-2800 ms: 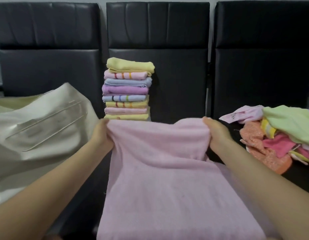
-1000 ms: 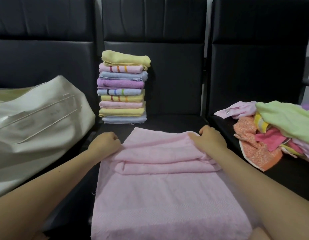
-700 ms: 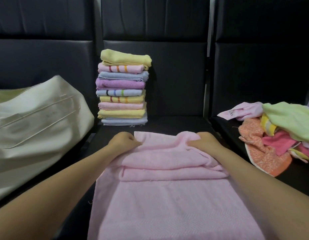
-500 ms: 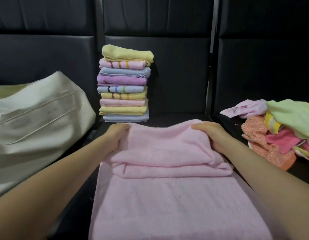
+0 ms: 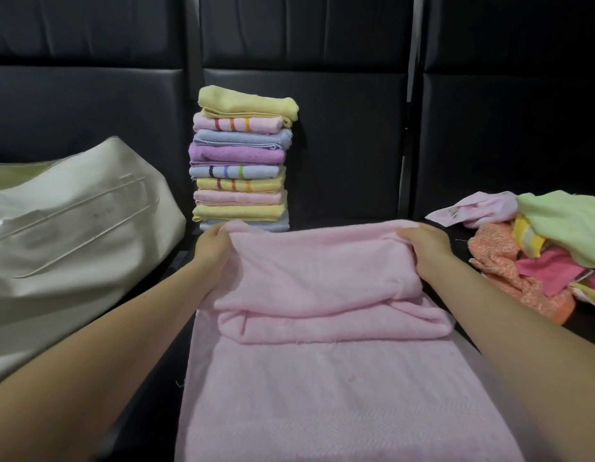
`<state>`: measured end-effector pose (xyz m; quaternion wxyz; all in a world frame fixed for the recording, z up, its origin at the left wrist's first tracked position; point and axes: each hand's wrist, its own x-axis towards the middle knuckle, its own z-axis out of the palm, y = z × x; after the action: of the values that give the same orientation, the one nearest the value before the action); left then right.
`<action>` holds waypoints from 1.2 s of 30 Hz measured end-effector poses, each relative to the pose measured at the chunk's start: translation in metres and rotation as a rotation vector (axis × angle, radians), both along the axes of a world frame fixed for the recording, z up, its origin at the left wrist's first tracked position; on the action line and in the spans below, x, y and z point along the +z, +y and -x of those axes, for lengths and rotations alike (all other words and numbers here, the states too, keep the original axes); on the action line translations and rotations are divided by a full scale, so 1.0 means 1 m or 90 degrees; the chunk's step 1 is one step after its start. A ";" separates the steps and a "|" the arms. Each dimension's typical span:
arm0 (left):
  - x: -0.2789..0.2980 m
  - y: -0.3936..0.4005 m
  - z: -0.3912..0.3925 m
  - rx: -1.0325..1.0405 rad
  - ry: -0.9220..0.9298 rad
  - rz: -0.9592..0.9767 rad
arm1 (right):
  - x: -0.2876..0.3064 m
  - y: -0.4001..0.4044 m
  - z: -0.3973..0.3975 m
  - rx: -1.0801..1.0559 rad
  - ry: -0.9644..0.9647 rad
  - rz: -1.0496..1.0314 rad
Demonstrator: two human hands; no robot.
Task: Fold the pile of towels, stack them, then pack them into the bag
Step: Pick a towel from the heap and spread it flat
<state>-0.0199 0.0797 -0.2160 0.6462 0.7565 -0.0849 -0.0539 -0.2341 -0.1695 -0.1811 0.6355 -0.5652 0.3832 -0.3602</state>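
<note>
Far left: a cream bag (image 5: 73,228) is seen lying slumped on a black seat (image 5: 163,361), its side facing the camera.

Just right of the bag, a stack of folded towels (image 5: 241,161) is set against the backrest of the middle seat. A yellow towel is on top; pink, blue, purple and striped ones are layered below.

In front of the stack, the left hand (image 5: 211,250) is curled round the far left corner of a pink towel (image 5: 322,378), with the cloth pinched between thumb and fingers.

Centre: the pink towel is spread along the middle seat toward the camera. Its far part is doubled back in thick rolls, and the far edge is held lifted between the two hands.

The right hand (image 5: 426,250) is closed on the far right corner of the same towel, fingers curled over the fold.

Far right: a loose pile of unfolded towels (image 5: 539,248) is heaped on the right seat, in light green, pink, orange and yellow. The pile is apart from the pink towel.
</note>
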 end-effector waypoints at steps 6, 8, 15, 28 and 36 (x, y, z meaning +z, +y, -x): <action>-0.021 0.010 -0.011 -0.038 -0.204 -0.431 | -0.027 -0.015 -0.018 0.051 0.205 0.099; -0.027 0.015 -0.012 -0.049 -0.264 -0.540 | -0.034 -0.019 -0.012 0.087 0.282 0.162; -0.002 0.028 0.024 -0.098 -0.313 -0.446 | -0.025 -0.015 0.013 0.087 0.363 0.320; 0.039 0.069 0.182 -0.584 -0.407 -0.538 | 0.009 0.116 0.022 0.453 0.229 0.571; 0.013 0.084 0.181 -0.636 -0.453 -0.543 | 0.006 0.146 0.039 0.600 0.369 0.569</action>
<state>-0.2006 0.1632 -0.2029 0.1290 0.7846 -0.5942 -0.1213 -0.2731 -0.0239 -0.1752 0.3031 -0.9506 0.0671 -0.0047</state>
